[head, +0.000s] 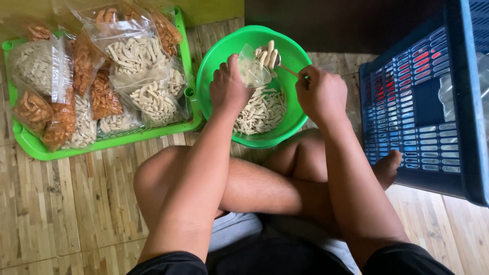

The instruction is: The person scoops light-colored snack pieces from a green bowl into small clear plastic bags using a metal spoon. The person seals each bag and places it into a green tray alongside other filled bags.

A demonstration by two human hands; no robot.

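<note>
While the person sits cross-legged on the wooden floor (56,203), both hands work over a green bowl (214,61) at the upper centre of the frame. The left hand (229,86) is closed around a small clear plastic bag (252,69), pinching it so that its mouth faces up, and the bag already holds some pale snack sticks. The right hand (320,91) is closed on the handle of a spoon (279,62), whose bowl is heaped with pale sticks and sits just above the bag's opening. Below the bag, a loose pile of the same pale snack sticks (262,114) lies in the bottom of the green bowl, toward the side nearest the person.

At the upper left of the frame, a green tray (35,147) touches the bowl's rim and carries filled bags (137,56), some with pale sticks and some with orange-brown snacks, stacked on one another. At the right edge stands a blue plastic crate (423,112) with a slotted wall, and the person's foot (387,165) rests against its lower side.
</note>
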